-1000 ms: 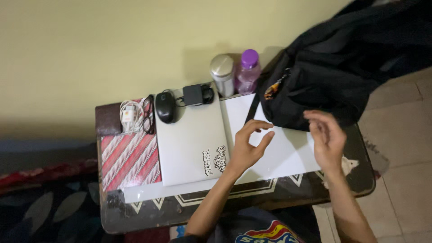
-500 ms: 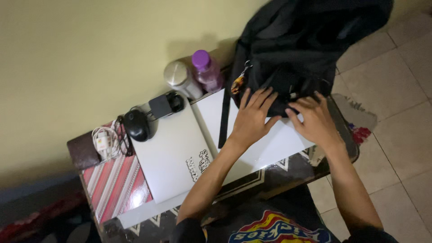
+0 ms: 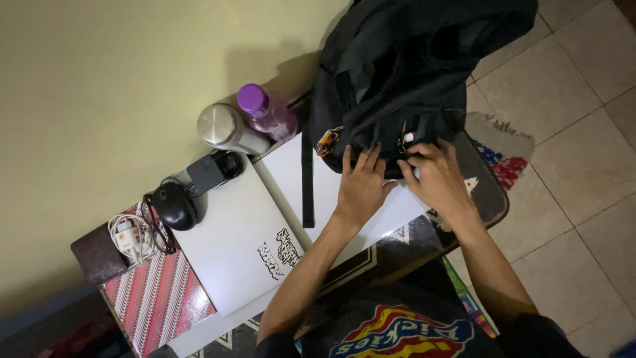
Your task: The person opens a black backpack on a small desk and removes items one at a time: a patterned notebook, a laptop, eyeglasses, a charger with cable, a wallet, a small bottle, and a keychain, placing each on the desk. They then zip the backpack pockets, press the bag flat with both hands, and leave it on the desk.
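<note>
Two hands on the black backpack (image 3: 411, 73), slumped at the worktop's (image 3: 487, 199) right end: our left hand (image 3: 361, 185) lies flat, fingers spread, right hand (image 3: 434, 179) pinching by the zipper pull (image 3: 401, 140). Looks soft and floppy, so we'd steady the fabric and grip that pull.

I saw no screens or signs, only a closed silver laptop (image 3: 228, 248) lying on the surface, with a black-and-white sticker (image 3: 279, 244) near its front right corner. A small orange-and-white label (image 3: 128, 237) sat on the white charger at the far left.
</note>
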